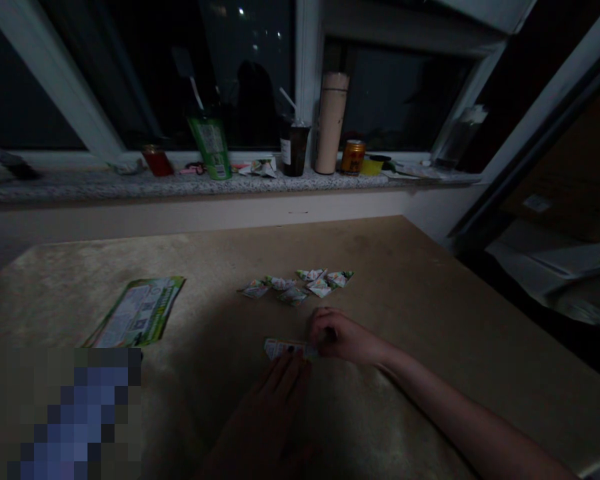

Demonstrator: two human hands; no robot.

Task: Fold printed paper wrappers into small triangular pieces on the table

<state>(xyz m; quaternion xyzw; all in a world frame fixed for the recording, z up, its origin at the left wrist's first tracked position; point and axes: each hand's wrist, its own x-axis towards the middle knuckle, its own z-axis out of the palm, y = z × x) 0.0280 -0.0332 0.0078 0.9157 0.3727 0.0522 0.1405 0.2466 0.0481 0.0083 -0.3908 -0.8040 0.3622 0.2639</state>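
Observation:
A narrow folded paper strip (pixel 280 348) lies on the tan table (pixel 430 293) in front of me. My left hand (pixel 273 400) rests on its near edge with the fingers stretched flat. My right hand (pixel 335 335) is curled at the strip's right end, its fingers pinched on the paper. Just beyond the hands lies a cluster of several small folded paper triangles (pixel 300 285). The room is dim and fine detail is hard to see.
A green printed leaflet stack (pixel 139 312) lies at the left of the table. The stone windowsill (pixel 80 185) behind holds a green packet (pixel 211 143), a dark cup with a straw (pixel 294 148), a tall flask (pixel 332 121), a can (pixel 353 157) and a red jar (pixel 157 161).

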